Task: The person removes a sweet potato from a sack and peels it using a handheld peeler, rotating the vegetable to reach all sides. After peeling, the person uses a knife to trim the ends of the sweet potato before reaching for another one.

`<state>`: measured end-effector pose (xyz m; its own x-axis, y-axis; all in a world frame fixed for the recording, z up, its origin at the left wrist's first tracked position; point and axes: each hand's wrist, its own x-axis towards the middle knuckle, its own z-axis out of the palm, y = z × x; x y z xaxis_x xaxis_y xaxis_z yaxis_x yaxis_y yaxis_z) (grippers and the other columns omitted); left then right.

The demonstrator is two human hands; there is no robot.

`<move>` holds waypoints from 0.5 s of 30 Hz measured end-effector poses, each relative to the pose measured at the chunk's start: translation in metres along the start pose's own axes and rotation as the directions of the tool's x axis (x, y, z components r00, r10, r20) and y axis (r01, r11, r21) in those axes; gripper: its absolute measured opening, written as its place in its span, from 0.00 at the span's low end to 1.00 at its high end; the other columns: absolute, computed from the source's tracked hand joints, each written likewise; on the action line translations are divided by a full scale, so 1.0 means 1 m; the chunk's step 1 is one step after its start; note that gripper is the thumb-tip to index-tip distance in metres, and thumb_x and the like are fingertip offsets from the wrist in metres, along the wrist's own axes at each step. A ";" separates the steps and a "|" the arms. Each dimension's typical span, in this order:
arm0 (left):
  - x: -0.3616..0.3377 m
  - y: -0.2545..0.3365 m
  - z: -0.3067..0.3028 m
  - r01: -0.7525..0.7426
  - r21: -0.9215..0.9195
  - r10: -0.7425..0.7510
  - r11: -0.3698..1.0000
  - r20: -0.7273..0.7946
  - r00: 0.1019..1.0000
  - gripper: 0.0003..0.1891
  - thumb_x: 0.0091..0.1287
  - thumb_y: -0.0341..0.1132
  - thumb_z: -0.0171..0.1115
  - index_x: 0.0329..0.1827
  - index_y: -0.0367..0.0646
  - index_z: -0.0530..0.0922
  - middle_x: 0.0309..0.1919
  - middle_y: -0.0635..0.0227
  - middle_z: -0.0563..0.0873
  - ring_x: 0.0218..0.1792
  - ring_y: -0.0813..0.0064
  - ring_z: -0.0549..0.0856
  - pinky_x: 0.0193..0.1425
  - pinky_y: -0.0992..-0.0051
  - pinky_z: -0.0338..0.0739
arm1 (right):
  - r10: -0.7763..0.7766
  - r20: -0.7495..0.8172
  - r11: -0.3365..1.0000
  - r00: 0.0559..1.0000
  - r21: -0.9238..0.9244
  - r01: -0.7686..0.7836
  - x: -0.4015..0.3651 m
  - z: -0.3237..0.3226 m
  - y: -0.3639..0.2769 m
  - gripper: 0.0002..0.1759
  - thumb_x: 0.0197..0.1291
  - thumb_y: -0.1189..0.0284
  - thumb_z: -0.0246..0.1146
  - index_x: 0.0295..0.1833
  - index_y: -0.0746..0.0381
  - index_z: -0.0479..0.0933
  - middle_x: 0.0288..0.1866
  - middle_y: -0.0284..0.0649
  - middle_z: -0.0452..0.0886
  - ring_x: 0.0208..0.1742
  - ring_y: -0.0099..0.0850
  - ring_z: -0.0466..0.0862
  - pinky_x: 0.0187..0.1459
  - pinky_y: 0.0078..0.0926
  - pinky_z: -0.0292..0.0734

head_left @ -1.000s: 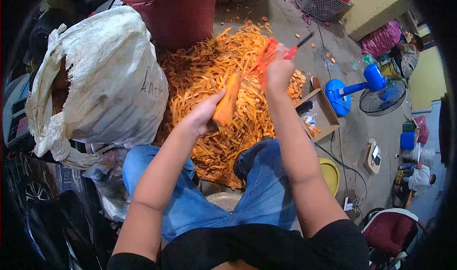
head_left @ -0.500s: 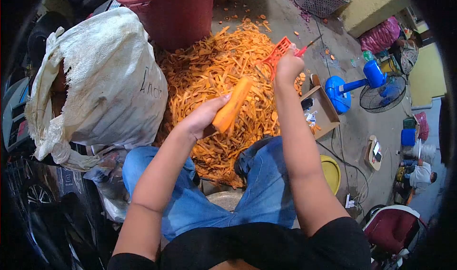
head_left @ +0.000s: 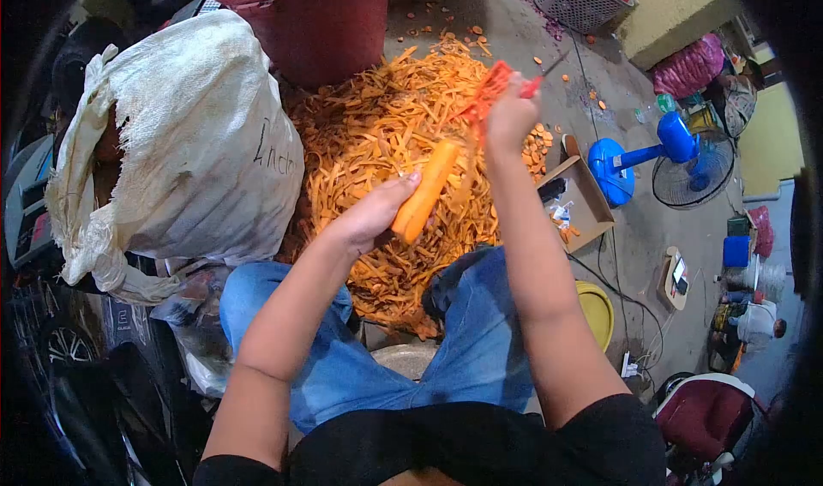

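My left hand (head_left: 383, 209) is closed around the lower part of a peeled orange carrot (head_left: 426, 193), which tilts up and to the right. My right hand (head_left: 513, 119) grips a red plastic peeler (head_left: 485, 100), blurred by motion, just above and right of the carrot. From the same fist sticks out a thin dark blade (head_left: 555, 63) with a red handle end, apparently a knife. Beneath both hands spreads a large heap of carrot peelings (head_left: 369, 152). The carrot and peeler look apart, though a blurred strip hangs between them.
A white woven sack (head_left: 189, 152) stands at left, beside a deep red tub (head_left: 309, 32). Rightward are a cardboard tray (head_left: 587, 199), a blue fan (head_left: 610, 171), cables and a yellow basin (head_left: 596, 315). Carrot slices dot the floor. Another person (head_left: 754, 323) is far right.
My right hand with the peeler and blade has shifted slightly left and down. The carrot has moved a little right and turned, showing a cleaner side.
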<state>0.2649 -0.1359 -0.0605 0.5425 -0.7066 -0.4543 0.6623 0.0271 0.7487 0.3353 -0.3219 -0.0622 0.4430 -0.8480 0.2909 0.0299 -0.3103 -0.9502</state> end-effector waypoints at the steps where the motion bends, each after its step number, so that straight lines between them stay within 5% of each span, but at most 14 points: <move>1: 0.000 -0.001 0.000 0.004 0.001 -0.004 1.000 0.002 1.000 0.20 0.64 0.48 0.36 0.44 0.40 0.67 0.27 0.67 0.75 0.25 0.77 0.76 0.24 0.78 0.72 | 0.003 -0.003 1.000 1.000 -0.002 -0.003 0.002 -0.006 -0.007 0.13 0.56 0.68 0.51 0.25 0.66 0.67 0.16 0.36 0.69 0.18 0.27 0.67 0.23 0.25 0.63; 3: 0.003 0.002 -0.001 -0.032 -0.135 0.023 0.990 -0.062 0.998 0.21 0.63 0.49 0.36 0.43 0.39 0.67 0.27 0.67 0.74 0.25 0.76 0.75 0.24 0.78 0.72 | 0.221 0.005 0.972 0.975 0.084 -0.221 0.007 -0.016 -0.021 0.13 0.56 0.68 0.51 0.25 0.65 0.67 0.17 0.36 0.70 0.19 0.26 0.69 0.24 0.24 0.63; 6: 0.011 0.000 -0.008 0.017 -0.283 -0.055 0.959 -0.128 0.990 0.20 0.63 0.48 0.36 0.44 0.41 0.67 0.28 0.68 0.76 0.26 0.76 0.76 0.25 0.78 0.72 | 0.168 0.205 0.964 0.964 0.171 -0.204 -0.030 -0.015 -0.041 0.12 0.56 0.66 0.51 0.25 0.63 0.68 0.18 0.27 0.66 0.21 0.18 0.65 0.25 0.21 0.62; 9: 0.015 -0.001 -0.010 -0.022 -0.309 -0.034 0.951 -0.176 0.984 0.19 0.64 0.47 0.36 0.44 0.42 0.68 0.29 0.68 0.77 0.28 0.77 0.77 0.29 0.76 0.74 | -0.048 0.299 0.951 0.953 0.305 -0.048 -0.073 -0.009 -0.034 0.11 0.56 0.68 0.51 0.28 0.64 0.69 0.19 0.28 0.67 0.21 0.19 0.65 0.25 0.20 0.62; 11: 0.014 0.000 -0.006 -0.108 -0.352 0.017 0.930 -0.253 0.967 0.18 0.64 0.46 0.36 0.43 0.43 0.69 0.31 0.68 0.78 0.25 0.79 0.77 0.28 0.77 0.74 | -0.111 0.506 0.994 0.856 0.048 0.100 -0.083 -0.011 -0.033 0.12 0.56 0.68 0.50 0.27 0.66 0.67 0.17 0.40 0.68 0.19 0.26 0.65 0.23 0.26 0.62; 13: 0.013 -0.002 -0.012 -0.105 -0.390 0.024 0.915 -0.206 0.978 0.18 0.64 0.46 0.35 0.43 0.43 0.69 0.30 0.68 0.78 0.25 0.78 0.77 0.28 0.77 0.74 | -0.103 0.389 0.992 0.916 0.110 0.065 -0.075 -0.002 -0.026 0.11 0.55 0.68 0.50 0.26 0.66 0.66 0.17 0.43 0.67 0.19 0.28 0.64 0.24 0.26 0.62; 15: 0.003 0.000 -0.010 0.068 -0.160 -0.080 0.985 -0.073 0.994 0.19 0.64 0.47 0.36 0.49 0.45 0.66 0.29 0.67 0.76 0.29 0.78 0.76 0.31 0.76 0.74 | -0.105 0.202 0.989 0.974 0.124 0.081 -0.037 0.007 -0.006 0.11 0.55 0.69 0.50 0.26 0.66 0.66 0.17 0.41 0.69 0.19 0.29 0.66 0.25 0.27 0.63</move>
<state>0.2719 -0.1305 -0.0665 0.5239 -0.6530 -0.5469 0.7717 0.0922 0.6292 0.3246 -0.2858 -0.0682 0.6091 -0.7066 0.3601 0.1763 -0.3221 -0.9301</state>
